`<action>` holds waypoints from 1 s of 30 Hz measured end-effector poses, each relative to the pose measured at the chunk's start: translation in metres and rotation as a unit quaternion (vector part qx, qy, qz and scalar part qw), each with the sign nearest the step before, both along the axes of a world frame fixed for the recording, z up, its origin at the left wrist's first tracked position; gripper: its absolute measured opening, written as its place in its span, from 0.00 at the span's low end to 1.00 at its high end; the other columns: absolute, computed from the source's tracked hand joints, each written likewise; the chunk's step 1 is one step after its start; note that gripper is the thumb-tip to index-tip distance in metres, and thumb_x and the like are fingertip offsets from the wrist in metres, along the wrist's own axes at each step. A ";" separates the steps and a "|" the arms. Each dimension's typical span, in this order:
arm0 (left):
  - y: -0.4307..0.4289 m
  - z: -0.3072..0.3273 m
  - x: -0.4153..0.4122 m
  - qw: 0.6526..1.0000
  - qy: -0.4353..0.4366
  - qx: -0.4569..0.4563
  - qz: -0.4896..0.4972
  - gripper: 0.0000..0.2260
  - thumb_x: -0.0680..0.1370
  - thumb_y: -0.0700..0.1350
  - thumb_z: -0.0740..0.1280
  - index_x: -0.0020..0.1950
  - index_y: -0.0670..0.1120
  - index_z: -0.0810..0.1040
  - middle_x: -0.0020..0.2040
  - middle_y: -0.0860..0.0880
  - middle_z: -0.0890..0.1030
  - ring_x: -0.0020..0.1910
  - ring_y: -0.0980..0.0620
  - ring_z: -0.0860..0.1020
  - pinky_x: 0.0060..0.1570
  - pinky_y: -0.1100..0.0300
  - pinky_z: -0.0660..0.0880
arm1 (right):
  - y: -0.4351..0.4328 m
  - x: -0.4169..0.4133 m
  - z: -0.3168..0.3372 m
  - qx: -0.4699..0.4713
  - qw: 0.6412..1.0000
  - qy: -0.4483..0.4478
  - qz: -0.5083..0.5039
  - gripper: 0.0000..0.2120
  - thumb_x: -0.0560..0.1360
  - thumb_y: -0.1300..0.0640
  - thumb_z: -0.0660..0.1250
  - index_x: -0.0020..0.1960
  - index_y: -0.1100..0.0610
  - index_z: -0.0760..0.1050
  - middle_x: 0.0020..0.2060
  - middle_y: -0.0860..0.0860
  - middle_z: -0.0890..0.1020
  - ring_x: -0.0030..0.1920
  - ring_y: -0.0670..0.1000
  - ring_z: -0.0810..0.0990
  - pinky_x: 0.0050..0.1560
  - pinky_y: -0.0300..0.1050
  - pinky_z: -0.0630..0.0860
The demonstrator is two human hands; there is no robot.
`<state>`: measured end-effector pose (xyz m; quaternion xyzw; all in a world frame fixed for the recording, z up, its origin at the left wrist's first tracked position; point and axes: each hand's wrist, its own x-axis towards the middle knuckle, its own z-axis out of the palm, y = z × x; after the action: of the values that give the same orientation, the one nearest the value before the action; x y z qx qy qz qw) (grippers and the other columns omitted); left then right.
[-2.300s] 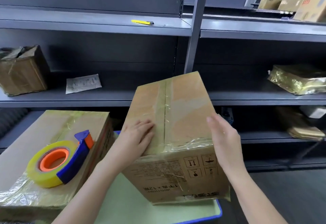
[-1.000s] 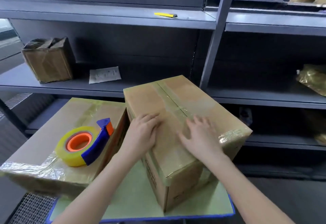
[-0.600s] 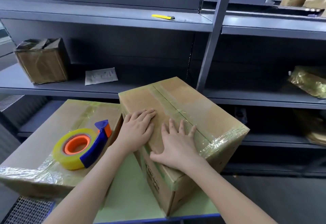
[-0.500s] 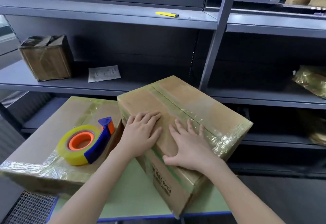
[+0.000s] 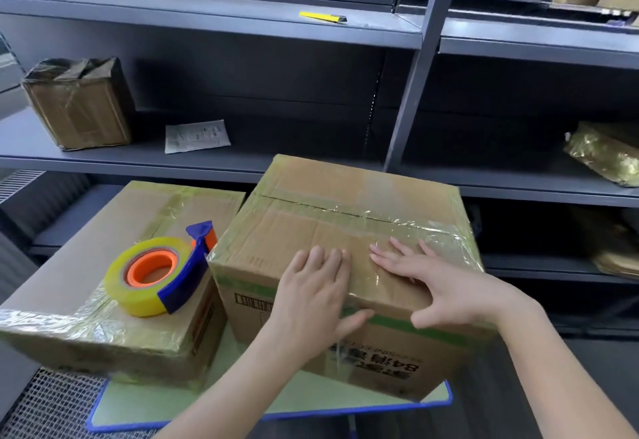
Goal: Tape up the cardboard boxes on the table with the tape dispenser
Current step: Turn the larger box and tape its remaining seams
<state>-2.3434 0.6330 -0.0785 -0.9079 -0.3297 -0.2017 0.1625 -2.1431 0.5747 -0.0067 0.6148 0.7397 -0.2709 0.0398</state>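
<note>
1. While the left hand [image 5: 311,297] and right hand [image 5: 439,279] lie flat, gripping nothing, on the taped box [image 5: 345,203] at centre, I judge smoothing is in hand.
2. Next, I reckon, comes the tape dispenser [image 5: 155,276], at 9 o'clock atop the second box [image 5: 79,255].
3. At 12 o'clock, the shelving [image 5: 242,165] obstructs nothing.
</note>
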 end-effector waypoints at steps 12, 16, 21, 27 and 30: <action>0.047 0.008 -0.044 0.962 -0.249 -0.108 0.043 0.13 0.77 0.50 0.56 0.49 0.44 0.76 0.47 0.50 0.77 0.47 0.50 0.74 0.48 0.57 0.71 | 0.030 -0.006 -0.005 0.102 0.985 0.027 -0.134 0.32 0.77 0.66 0.56 0.76 0.46 0.55 0.72 0.35 0.53 0.75 0.43 0.42 0.73 0.43 0.37; 0.084 -0.019 -0.120 0.907 -0.279 -0.089 0.302 0.14 0.74 0.46 0.55 0.45 0.39 0.76 0.41 0.40 0.78 0.41 0.39 0.75 0.42 0.49 0.70 | 0.052 -0.041 -0.006 0.180 0.973 0.072 -0.122 0.23 0.80 0.62 0.55 0.73 0.47 0.62 0.73 0.40 0.61 0.74 0.41 0.52 0.72 0.38 0.38; 0.090 -0.047 -0.162 0.858 -0.043 -0.259 0.441 0.23 0.75 0.61 0.62 0.54 0.42 0.75 0.55 0.44 0.78 0.60 0.41 0.71 0.61 0.48 0.63 | 0.086 -0.089 -0.016 0.195 0.976 0.068 -0.064 0.21 0.81 0.58 0.55 0.73 0.48 0.62 0.74 0.42 0.61 0.75 0.44 0.53 0.73 0.41 0.42; 0.087 -0.055 -0.169 0.887 -0.007 -0.244 0.391 0.14 0.77 0.60 0.59 0.52 0.51 0.70 0.55 0.54 0.78 0.60 0.52 0.71 0.67 0.52 0.54 | 0.104 -0.125 -0.023 0.225 0.974 0.015 -0.036 0.21 0.81 0.54 0.53 0.74 0.47 0.61 0.75 0.42 0.58 0.76 0.47 0.51 0.75 0.51 0.38; 0.087 -0.052 -0.171 0.883 -0.060 -0.255 0.390 0.13 0.78 0.59 0.59 0.49 0.50 0.69 0.53 0.52 0.77 0.60 0.50 0.70 0.66 0.51 0.54 | 0.108 -0.131 -0.027 0.238 0.970 0.025 -0.050 0.20 0.81 0.54 0.54 0.73 0.49 0.63 0.74 0.44 0.60 0.76 0.47 0.52 0.73 0.48 0.36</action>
<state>-2.5145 0.7201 -0.1303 -0.7019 -0.7065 -0.0850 -0.0297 -2.2744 0.6824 -0.0336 0.6357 0.7520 -0.1045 -0.1398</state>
